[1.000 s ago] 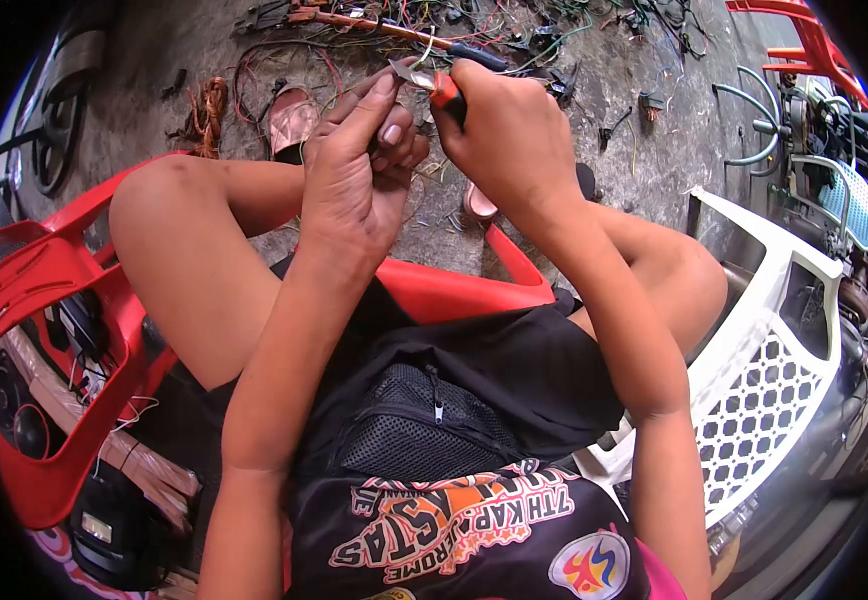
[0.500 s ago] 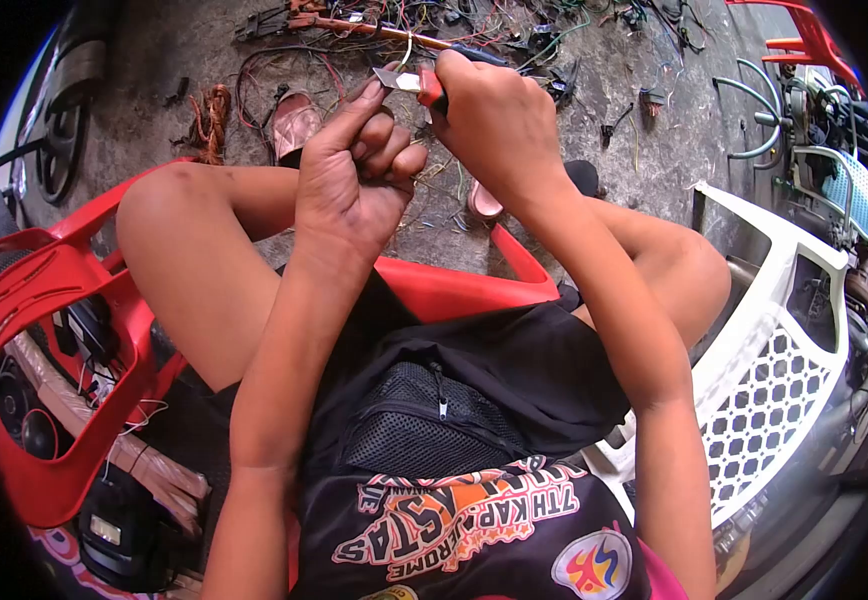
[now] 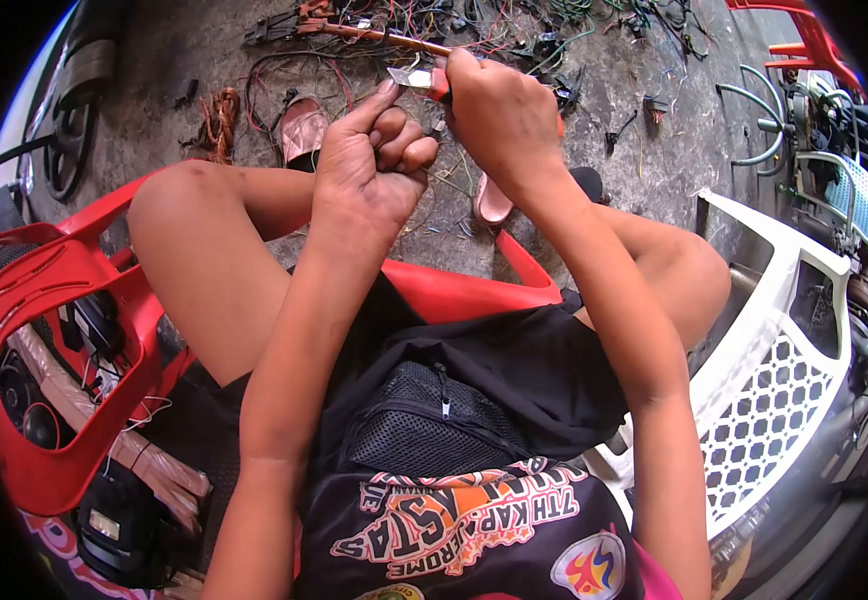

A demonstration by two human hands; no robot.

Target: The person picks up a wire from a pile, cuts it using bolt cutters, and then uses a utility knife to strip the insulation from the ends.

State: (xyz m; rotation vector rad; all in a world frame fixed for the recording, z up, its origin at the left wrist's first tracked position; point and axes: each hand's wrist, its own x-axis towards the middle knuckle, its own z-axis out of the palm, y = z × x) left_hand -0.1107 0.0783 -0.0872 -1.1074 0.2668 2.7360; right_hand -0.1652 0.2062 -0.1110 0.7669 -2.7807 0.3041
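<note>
My right hand (image 3: 506,112) is wrapped round a red-handled utility knife (image 3: 440,84), its short blade out and pointing left. The blade reaches the thumb tip of my left hand (image 3: 372,165). My left hand is closed in a pinch, palm side up, with the other fingers curled. A thin pale wire (image 3: 416,62) shows just above the blade at the left fingertips; most of it is hidden by the hand and knife. Both hands are held out over the floor beyond my knees.
Tangled wires (image 3: 554,40) and a long orange-brown rod (image 3: 384,36) lie on the concrete floor ahead. A bundle of copper-coloured strands (image 3: 220,122) is at left. A red chair (image 3: 44,470) stands left, a white plastic chair (image 3: 769,420) right.
Both hands have shifted slightly right in view, the knife staying at the left fingertips. The pale wire shows less above the blade than before.
</note>
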